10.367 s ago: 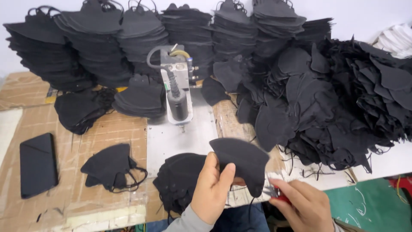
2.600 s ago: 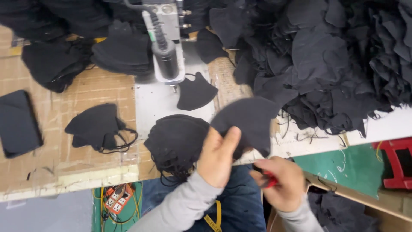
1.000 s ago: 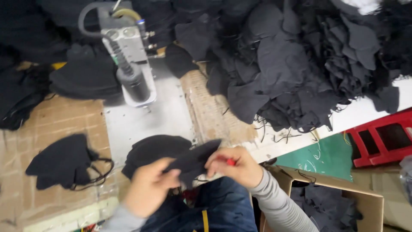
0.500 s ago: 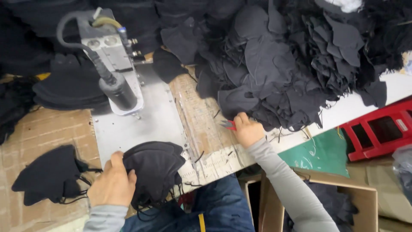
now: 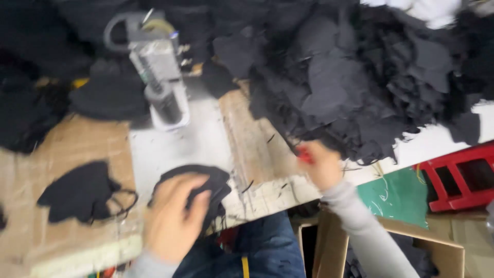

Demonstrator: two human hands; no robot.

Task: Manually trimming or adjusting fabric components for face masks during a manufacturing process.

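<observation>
2 hands: left hand point(image 5: 172, 216) flat on black masks point(image 5: 206, 180); right hand point(image 5: 321, 164) grips red tool point(image 5: 303, 154) (blurred).

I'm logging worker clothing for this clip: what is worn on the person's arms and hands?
Both hands are bare, with no gloves. The left hand and right hand each emerge from a light grey long sleeve ending at the wrist. The frame is blurred, so rings or markings cannot be made out.
</observation>
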